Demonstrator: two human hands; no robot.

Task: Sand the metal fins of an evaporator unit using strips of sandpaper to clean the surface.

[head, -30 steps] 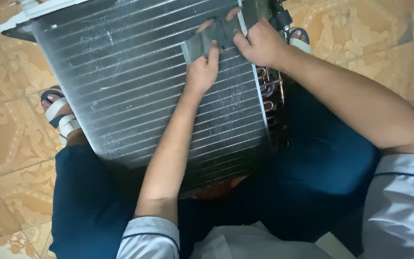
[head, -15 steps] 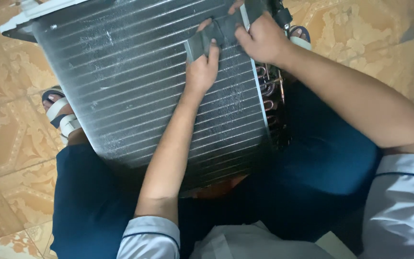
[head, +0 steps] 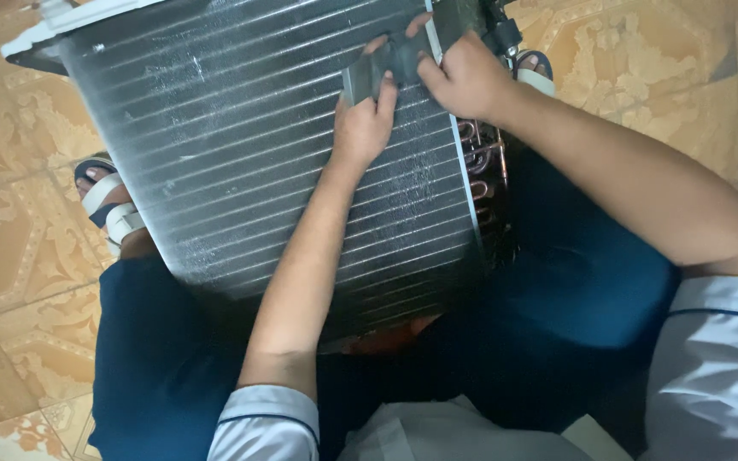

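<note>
Two hands meet on a small dark grey pad at the upper middle of the frame. The left hand lies flat below it with fingers pressed together against its lower edge; the right hand pinches its right end between thumb and fingers. The pad looks soft, matte and roughly rectangular, its long axis running left to right with a slight upward tilt. It rests on a finned metal coil, a broad silvery-grey slab ribbed with fine parallel lines and dusted with pale patches. Copper tube bends line the coil's right edge. The coil leans across dark blue trousers, above a patterned tan tile floor.
</note>
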